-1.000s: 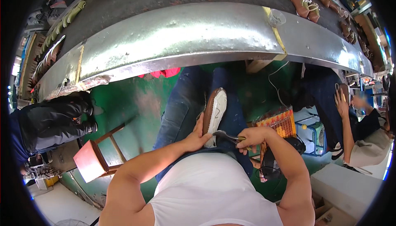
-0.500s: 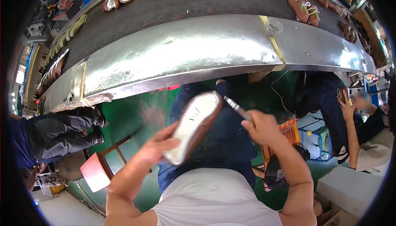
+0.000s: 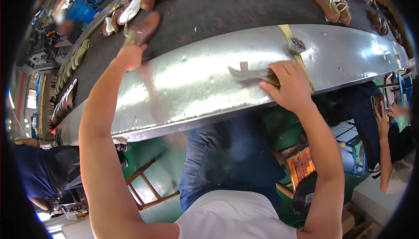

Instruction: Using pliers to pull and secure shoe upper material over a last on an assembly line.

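Observation:
My left hand (image 3: 130, 58) reaches out to the dark belt and grips the heel end of a brown shoe (image 3: 147, 26). The shoe's upper faces up, its toe points away from me, and a pale lace shows on it. My right hand (image 3: 291, 84) is closed round the handles of a pair of metal lasting pincers (image 3: 249, 74). The pincers have a curved beak and a small square block, and they are over the shiny metal ledge (image 3: 192, 82). I cannot tell whether they touch it.
Brown shoes with white soles (image 3: 131, 8) line the belt's far left; laced brown shoes (image 3: 327, 4) stand at right. A clear tub of small metal bits (image 3: 298, 44) sits on the ledge. Below are a wooden frame (image 3: 150, 182) and a person's arm (image 3: 384, 138) at right.
My left hand has carried the shoe from above my lap to the belt and turned it sole down. My right hand has moved forward over the ledge with the pincers.

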Demonstrator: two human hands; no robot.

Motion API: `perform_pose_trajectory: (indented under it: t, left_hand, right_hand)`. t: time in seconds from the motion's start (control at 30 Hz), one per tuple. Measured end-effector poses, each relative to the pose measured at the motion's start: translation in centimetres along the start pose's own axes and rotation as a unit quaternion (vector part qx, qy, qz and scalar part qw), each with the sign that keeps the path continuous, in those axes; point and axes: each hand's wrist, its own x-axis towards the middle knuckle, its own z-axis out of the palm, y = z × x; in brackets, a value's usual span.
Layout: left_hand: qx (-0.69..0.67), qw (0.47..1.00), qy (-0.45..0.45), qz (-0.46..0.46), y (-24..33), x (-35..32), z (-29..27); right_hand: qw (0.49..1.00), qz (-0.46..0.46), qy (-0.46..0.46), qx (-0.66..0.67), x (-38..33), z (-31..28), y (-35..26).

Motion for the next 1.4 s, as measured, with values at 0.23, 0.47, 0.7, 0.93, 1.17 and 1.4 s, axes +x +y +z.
perform_pose_trajectory:
  t: [0.23, 0.47, 0.7, 0.93, 1.17, 1.4]
  left_hand:
    - [-0.191, 0.98, 0.025, -0.039, -0.8, 6.3, 0.6]
    - [-0.331, 0.913, 0.195, -0.136, -1.1, 21.3, 4.2]
    - [-0.385, 0.867, 0.022, -0.317, 2.5, 32.8, 4.1]
    - [-0.667, 0.667, -0.06, -0.327, 1.6, 30.2, 3.7]
    - [-0.917, 0.346, 0.001, -0.197, 4.2, 6.3, -7.1]
    - [-0.971, 0.237, 0.013, -0.012, 17.2, -22.7, -11.7]
  right_hand:
    - [1.0, 0.01, -0.013, 0.022, 0.1, -0.5, 0.2]
    - [0.999, 0.029, -0.023, 0.026, 0.6, -1.1, 0.0]
    - [0.998, 0.04, -0.032, 0.024, 0.2, -1.1, 0.4]
    - [0.999, 0.034, -0.005, 0.031, 0.6, -0.7, 0.3]
    - [0.999, 0.038, 0.008, 0.014, -0.3, -0.3, 0.4]
    - [1.0, 0.003, 0.027, -0.004, -0.5, 0.1, -0.2]
